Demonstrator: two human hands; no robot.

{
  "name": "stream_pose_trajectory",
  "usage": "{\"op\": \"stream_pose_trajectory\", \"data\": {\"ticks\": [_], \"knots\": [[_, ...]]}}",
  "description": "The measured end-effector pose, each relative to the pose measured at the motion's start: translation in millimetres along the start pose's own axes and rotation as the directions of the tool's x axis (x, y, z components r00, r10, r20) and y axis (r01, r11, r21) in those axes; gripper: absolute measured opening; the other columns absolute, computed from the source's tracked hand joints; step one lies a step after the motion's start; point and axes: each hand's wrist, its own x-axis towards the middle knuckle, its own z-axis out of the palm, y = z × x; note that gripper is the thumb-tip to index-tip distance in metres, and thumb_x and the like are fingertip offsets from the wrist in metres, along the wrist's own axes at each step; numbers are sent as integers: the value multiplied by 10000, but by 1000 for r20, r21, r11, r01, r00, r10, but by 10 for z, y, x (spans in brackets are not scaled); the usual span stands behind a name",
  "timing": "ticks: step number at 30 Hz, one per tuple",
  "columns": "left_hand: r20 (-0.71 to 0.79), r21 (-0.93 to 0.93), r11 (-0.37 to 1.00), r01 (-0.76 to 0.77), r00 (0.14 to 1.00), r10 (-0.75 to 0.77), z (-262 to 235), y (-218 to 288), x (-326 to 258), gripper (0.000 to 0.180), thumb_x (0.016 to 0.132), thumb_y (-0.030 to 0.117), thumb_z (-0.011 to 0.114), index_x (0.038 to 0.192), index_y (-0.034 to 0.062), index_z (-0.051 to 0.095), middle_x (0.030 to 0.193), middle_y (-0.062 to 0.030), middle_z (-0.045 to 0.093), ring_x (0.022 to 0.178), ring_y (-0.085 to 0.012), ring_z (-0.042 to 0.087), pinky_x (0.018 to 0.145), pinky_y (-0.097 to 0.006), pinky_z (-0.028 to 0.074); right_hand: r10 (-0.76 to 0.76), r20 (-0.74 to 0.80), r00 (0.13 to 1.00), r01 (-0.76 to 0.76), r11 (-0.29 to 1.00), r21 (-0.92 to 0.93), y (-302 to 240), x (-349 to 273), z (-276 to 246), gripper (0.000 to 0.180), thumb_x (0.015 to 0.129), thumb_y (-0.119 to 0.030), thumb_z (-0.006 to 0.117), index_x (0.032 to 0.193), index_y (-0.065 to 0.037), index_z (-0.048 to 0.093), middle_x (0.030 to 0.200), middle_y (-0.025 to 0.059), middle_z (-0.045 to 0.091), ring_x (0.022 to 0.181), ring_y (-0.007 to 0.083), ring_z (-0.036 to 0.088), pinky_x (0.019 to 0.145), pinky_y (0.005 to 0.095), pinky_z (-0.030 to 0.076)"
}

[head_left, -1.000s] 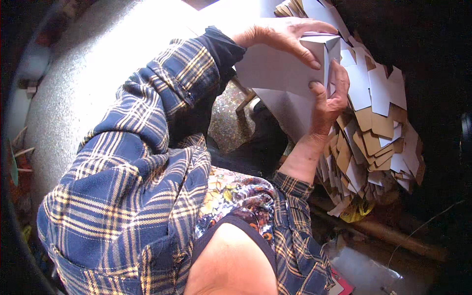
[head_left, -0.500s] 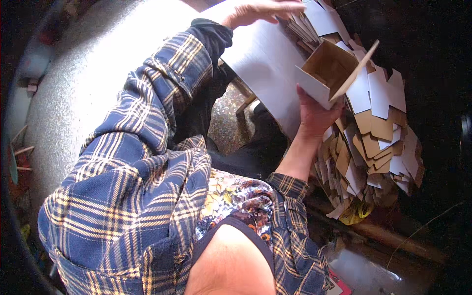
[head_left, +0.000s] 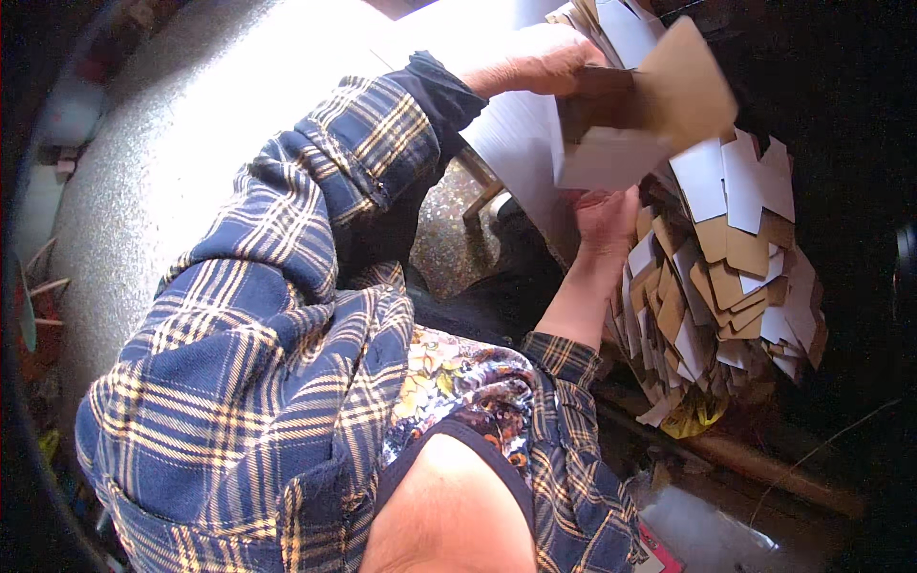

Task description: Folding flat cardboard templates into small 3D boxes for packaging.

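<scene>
While the left hand (head_left: pixel 530 65) curls its fingers over the top edge of a small cardboard box (head_left: pixel 626 119), the right hand (head_left: pixel 604 218) supports the same box from beneath, fingers closed against its white underside. Box is held up, open, brown inside, one flap raised. Just beside and below the right hand lies a heap of flat box blanks (head_left: pixel 726 277), white and brown. Speckled floor (head_left: pixel 191 143) lies to the left
</scene>
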Motion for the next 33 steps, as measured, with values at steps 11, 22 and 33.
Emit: {"op": "stream_pose_trajectory", "data": {"ticks": [11,22,33], "knots": [[100,86,964,253,960,-261,239,155,-34,767,737,208,700,1388,69,319,1300,-241,465,1242,-341,443,1033,-435,366,-556,-81,827,397,680,-616,-12,68,408,797,824,-163,678,1453,-54,200,1357,117,403,1199,230,425,1045,363,322],[-99,95,979,179,980,-170,166,370,107,761,730,160,561,1421,46,263,1351,-237,447,1248,-355,460,1072,-387,362,-484,-170,859,173,585,-792,-46,129,126,677,801,-92,611,1409,-12,324,1291,191,519,1167,284,510,1036,367,348],[-79,-246,967,70,993,-93,113,-145,49,494,765,52,431,1250,-19,497,1154,-201,598,1083,-286,578,937,-340,453,-580,-46,813,326,521,-789,-29,356,277,698,776,-103,487,1423,25,260,1406,218,378,1269,326,407,1090,392,277]]}}
